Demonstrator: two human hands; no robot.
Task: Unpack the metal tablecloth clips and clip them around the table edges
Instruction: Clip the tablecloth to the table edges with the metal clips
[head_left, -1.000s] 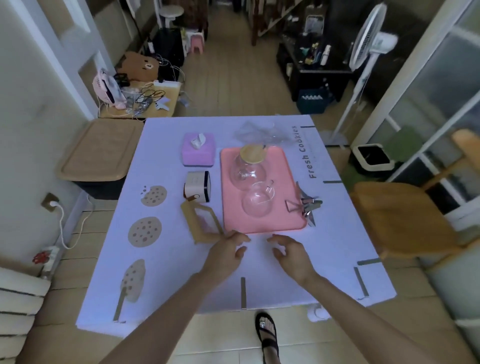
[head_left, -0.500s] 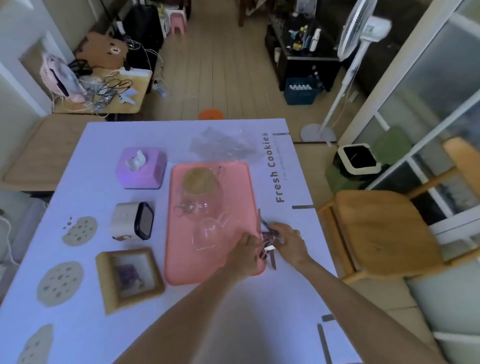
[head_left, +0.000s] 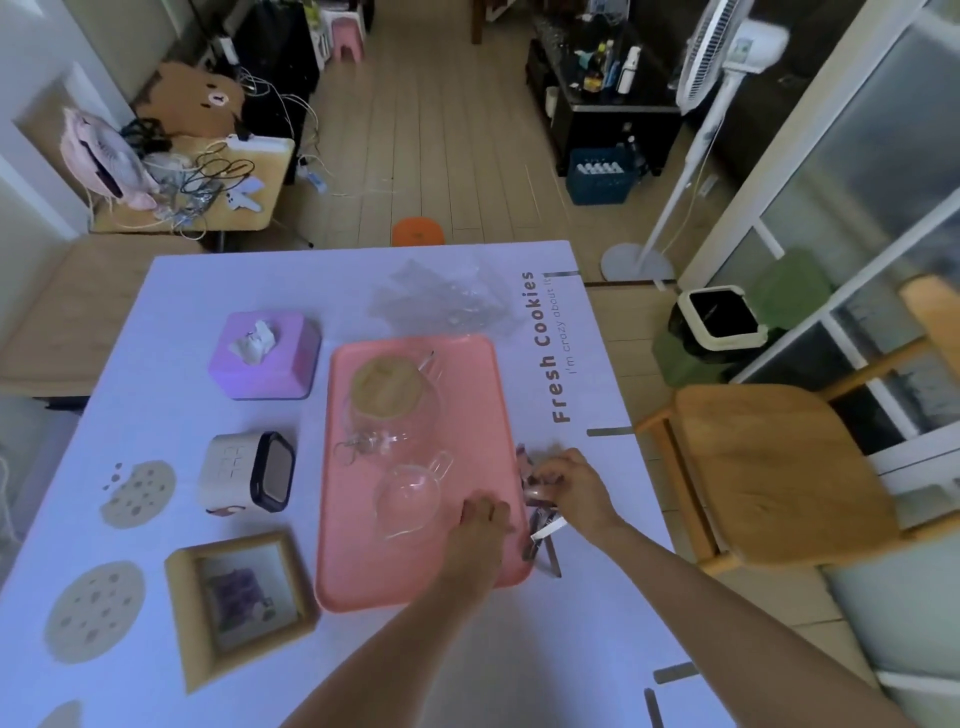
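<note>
The metal clips (head_left: 543, 540) lie in a small loose heap on the counter (head_left: 171, 322), just beside the right rim of the pink tray (head_left: 478, 405). That looks a sensible spot, close to the right edge where they are wanted. The right hand (head_left: 571, 488) is down on the far end of the heap, fingers curled and seemingly pinching one shiny clip. I take it the person is picking out the next one to fit. The left hand (head_left: 480, 519) hovers over the tray's right rim, next to the heap, with fingers bent. It is too blurred to tell whether it holds anything, and it may be there to help separate tangled clips.

A fitted clip (head_left: 609, 431) already grips the lilac tablecloth (head_left: 519, 665) midway along the right edge. Similar grey strips show at the far right corner and at the near right corner, so the job seems partly done.

The clear plastic bag (head_left: 441, 299) lies crumpled just beyond the tray's far end. It looks empty, so I judge it to be the discarded packaging. The tray carries a glass teapot (head_left: 389, 395) with a wooden lid and a glass cup (head_left: 408, 499), and I see nothing in the cup. To the left, the purple tissue box (head_left: 265, 356) has a tissue poking out of its slot.
</note>
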